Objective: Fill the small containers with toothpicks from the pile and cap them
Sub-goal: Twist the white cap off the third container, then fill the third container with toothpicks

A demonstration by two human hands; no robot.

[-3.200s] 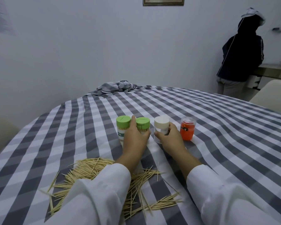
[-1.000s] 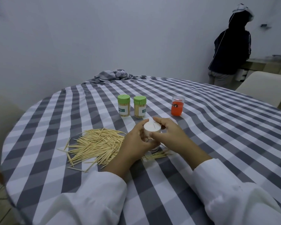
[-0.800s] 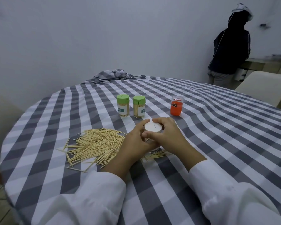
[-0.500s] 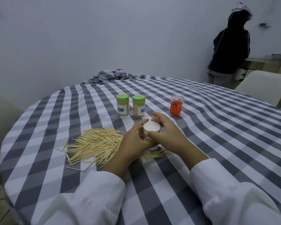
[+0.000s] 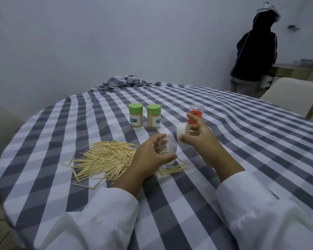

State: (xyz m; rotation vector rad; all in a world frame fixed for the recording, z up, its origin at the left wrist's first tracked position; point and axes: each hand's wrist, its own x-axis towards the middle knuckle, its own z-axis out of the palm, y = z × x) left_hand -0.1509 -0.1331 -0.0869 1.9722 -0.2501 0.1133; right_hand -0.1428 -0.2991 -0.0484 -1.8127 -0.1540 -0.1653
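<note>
Left hand (image 5: 151, 153) grips a clear container (image 5: 167, 153), open at the top, standing on the checked tablecloth (image 5: 242, 141) just beside the toothpick pile (image 5: 105, 156); right hand (image 5: 197, 136) is raised above the cloth and pinches the white cap (image 5: 181, 131), apart from the container and tilted; two green-capped containers (image 5: 145, 115) full of toothpicks stand upright further back, side by side; an orange container (image 5: 195, 114) stands behind the right fingers; a person in a dark hooded jacket (image 5: 253, 51) stands by the wall.
</note>
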